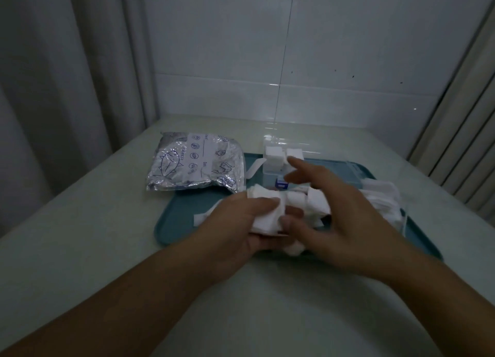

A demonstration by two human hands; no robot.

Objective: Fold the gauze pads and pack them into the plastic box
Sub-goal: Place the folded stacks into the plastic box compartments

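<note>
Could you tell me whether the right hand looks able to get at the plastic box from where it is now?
Probably yes: the right hand is open, its forefinger stretched toward the plastic box, with nothing between them.

Two bare forearms; left hand [235, 222] and right hand [345, 222] ungloved, ringless

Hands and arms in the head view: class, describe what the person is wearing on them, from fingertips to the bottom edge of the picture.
Nothing shows on either. The left hand and right hand are bare, with no gloves, and no rings, watch or bracelet can be seen in the dim light. Both forearms are bare too, with no sleeve in view down to the picture's edge. The nails look short and plain.
</note>
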